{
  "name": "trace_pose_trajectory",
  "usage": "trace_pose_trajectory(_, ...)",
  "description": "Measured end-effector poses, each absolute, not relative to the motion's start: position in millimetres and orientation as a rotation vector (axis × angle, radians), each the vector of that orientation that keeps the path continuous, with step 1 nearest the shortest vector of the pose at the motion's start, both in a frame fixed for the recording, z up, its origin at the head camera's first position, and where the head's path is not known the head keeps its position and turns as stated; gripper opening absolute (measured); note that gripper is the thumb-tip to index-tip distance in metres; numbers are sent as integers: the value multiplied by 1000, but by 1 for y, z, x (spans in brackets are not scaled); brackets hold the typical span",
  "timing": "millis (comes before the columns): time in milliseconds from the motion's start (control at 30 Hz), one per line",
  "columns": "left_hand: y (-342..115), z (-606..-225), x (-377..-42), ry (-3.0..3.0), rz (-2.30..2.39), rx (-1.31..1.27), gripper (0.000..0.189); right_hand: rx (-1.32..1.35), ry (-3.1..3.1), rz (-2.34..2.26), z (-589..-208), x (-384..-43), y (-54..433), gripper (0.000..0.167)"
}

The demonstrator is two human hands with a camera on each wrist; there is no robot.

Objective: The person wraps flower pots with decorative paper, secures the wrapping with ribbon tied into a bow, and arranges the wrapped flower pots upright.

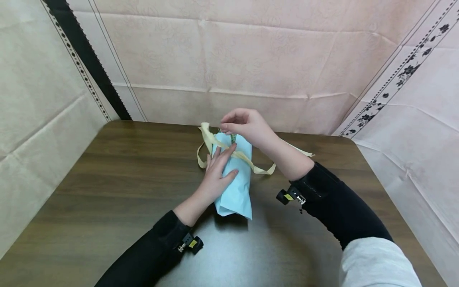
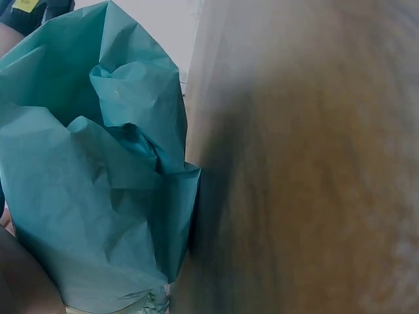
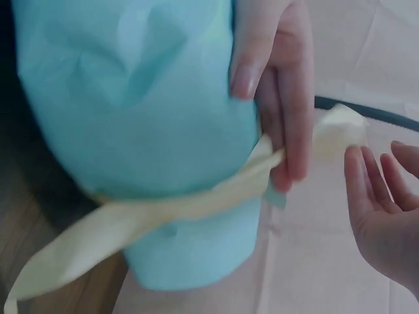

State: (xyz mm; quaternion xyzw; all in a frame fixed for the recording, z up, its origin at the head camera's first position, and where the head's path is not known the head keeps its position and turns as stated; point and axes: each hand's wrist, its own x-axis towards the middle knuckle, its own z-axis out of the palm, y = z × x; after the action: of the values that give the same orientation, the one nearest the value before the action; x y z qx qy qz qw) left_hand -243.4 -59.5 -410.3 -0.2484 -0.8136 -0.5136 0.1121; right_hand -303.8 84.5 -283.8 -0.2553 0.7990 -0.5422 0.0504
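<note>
A bundle wrapped in light blue paper (image 1: 234, 195) lies on the table, its crumpled open end (image 2: 137, 98) filling much of the left wrist view. Across its far part runs a pale yellow ribbon (image 1: 263, 171), with loose loops on both sides. My left hand (image 1: 215, 175) rests on the bundle with fingers extended, its fingertips by the ribbon. Over the far end hovers my right hand (image 1: 247, 125), fingers loosely bent; in the right wrist view its fingertips are near a ribbon end (image 3: 337, 134), and thumb and fingers stand apart. A small patterned green piece (image 1: 233, 138) shows beside the left fingertips.
The brown wooden table (image 1: 136, 187) extends around the bundle. Pale patterned cloth (image 1: 251, 59) hangs behind and at both sides of it. A small camera (image 1: 288, 195) sits on the right wrist, another camera (image 1: 193, 244) on the left.
</note>
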Motion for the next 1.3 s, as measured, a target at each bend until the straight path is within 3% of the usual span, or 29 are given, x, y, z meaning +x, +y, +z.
trace_pose_trajectory(367,-60,-412,-246,-2363,-1517,-761,73,-705,2749,-960,-314,-307,116,13)
trace_pose_trajectory(667,-60,-410,-246,-2377,-1538,-738,76,-699,2610,-1181,-317,-305,121,9)
trace_pose_trajectory(933,-60,-409,-246,-2379,-1525,-744,78,-691,2589,-1254,-317,-303,118,21)
trace_pose_trajectory(1100,-61,-409,-245,-2384,-1536,-741,80,-948,2716,-1082,-323,-300,117,15)
trace_pose_trajectory(1300,-62,-410,-247,-2384,-1571,-724,80,-1530,2998,-531,-333,-296,113,20)
